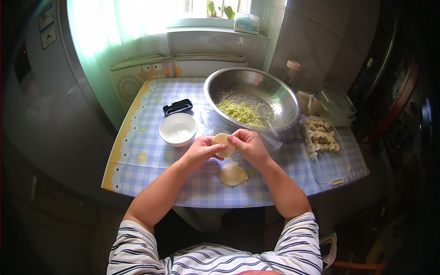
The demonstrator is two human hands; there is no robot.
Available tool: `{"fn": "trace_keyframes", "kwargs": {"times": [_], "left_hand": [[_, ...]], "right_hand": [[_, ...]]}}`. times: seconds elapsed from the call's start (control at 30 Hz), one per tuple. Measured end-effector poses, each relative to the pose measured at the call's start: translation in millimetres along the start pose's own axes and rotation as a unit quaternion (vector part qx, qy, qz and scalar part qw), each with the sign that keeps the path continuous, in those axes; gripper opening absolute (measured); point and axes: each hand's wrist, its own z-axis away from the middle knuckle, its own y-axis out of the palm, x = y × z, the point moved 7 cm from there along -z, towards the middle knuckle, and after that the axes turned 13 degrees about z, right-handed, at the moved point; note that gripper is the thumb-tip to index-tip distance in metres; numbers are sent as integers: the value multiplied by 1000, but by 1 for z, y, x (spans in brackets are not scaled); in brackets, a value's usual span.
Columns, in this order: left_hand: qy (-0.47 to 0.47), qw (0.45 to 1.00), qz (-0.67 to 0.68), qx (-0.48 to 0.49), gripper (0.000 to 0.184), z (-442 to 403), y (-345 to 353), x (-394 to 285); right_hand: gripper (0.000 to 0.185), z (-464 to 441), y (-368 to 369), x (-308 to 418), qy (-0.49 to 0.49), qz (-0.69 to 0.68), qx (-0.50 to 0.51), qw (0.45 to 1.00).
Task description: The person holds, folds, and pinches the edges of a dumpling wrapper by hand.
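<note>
Between my two hands, above the table, is a round pale dumpling wrapper (222,140). My left hand (201,151) grips its left side, thumb across the front. The fingers of my right hand (249,144) pinch its upper right edge. Below them, a stack of dumpling wrappers (233,175) lies on the tablecloth. Beyond my hands stands a wide steel bowl (286,94) with chopped green filling (245,113) and a utensil handle leaning in it. A white bowl (178,129) is to the left of my left hand.
A checked tablecloth (151,169) covers the table. On the right, a clear plastic container (332,167) holds several finished dumplings (322,136). Behind it are another clear container (337,103) and a pink-lidded jar (292,68). A black tray-like object (178,107) lies behind the white bowl.
</note>
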Motion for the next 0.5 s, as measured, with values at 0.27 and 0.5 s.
{"fn": "trace_keyframes", "kwargs": {"times": [0.27, 0.5], "left_hand": [[-1, 1000, 10, 2, 29, -1, 0, 2], [2, 1000, 13, 0, 30, 0, 1, 0]], "right_hand": [[20, 1, -2, 4, -10, 42, -9, 999], [23, 0, -3, -3, -6, 42, -11, 999]]}}
